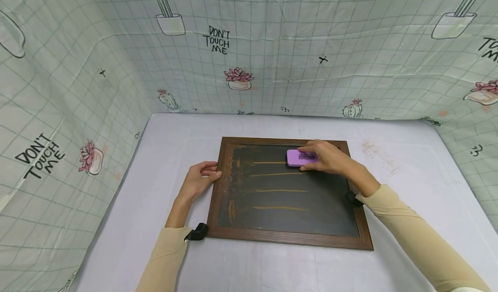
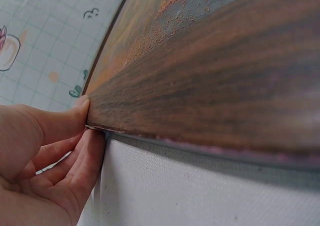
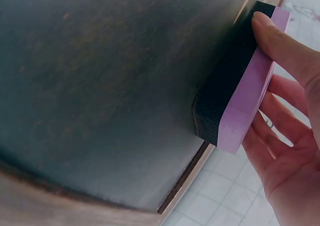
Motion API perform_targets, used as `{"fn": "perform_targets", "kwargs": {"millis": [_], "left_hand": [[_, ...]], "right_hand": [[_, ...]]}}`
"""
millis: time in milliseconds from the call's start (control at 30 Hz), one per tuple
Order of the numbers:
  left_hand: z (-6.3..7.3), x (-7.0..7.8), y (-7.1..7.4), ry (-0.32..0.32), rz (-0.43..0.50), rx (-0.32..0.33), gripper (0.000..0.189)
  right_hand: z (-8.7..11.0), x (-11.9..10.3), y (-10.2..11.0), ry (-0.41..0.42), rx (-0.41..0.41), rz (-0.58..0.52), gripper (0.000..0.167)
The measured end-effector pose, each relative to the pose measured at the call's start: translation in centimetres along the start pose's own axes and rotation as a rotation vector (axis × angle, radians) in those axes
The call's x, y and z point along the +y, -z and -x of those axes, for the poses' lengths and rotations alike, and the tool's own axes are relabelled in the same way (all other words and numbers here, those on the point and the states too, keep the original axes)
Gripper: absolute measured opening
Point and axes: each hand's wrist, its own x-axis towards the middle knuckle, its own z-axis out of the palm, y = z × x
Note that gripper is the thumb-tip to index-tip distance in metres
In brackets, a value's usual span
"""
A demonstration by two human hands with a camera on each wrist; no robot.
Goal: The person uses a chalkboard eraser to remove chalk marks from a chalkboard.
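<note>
A chalkboard (image 1: 288,220) in a brown wooden frame lies on the table, with several orange-yellow chalk lines (image 1: 282,191) across its middle. At the board's left edge my left hand (image 1: 197,179) pinches the frame (image 2: 200,96); in the left wrist view the thumb is at its upper edge and the fingers below. My right hand (image 1: 327,157) grips a chalkboard eraser (image 1: 299,158) by its long sides, thumb on the near side. The eraser has a purple back and a black felt (image 3: 227,78) side facing the board, and it covers the right end of the top line.
Orange chalk dust (image 2: 175,6) and scribbles lie along the board's left side. A smudge of chalk dust (image 1: 377,153) marks the white table (image 1: 249,266) right of the board. Behind and at the sides hangs a grid-patterned cloth (image 1: 288,37) with plant drawings.
</note>
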Motion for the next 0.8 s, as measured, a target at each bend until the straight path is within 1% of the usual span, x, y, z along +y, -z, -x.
{"fn": "perform_targets", "kwargs": {"millis": [300, 533, 800], "left_hand": [[0.0, -0.2, 0.0, 0.006, -0.008, 0.000, 0.043], [-0.1, -0.1, -0.1, -0.012, -0.014, 0.001, 0.042], [-0.1, -0.2, -0.1, -0.018, -0.019, -0.001, 0.043]], "right_hand": [[-1.0, -0.6, -0.4, 0.011, -0.024, -0.002, 0.055], [-1.9, -1.1, -0.8, 0.028, -0.031, 0.001, 0.056], [-2.7, -1.8, -1.2, 0.021, -0.047, 0.001, 0.057]]}}
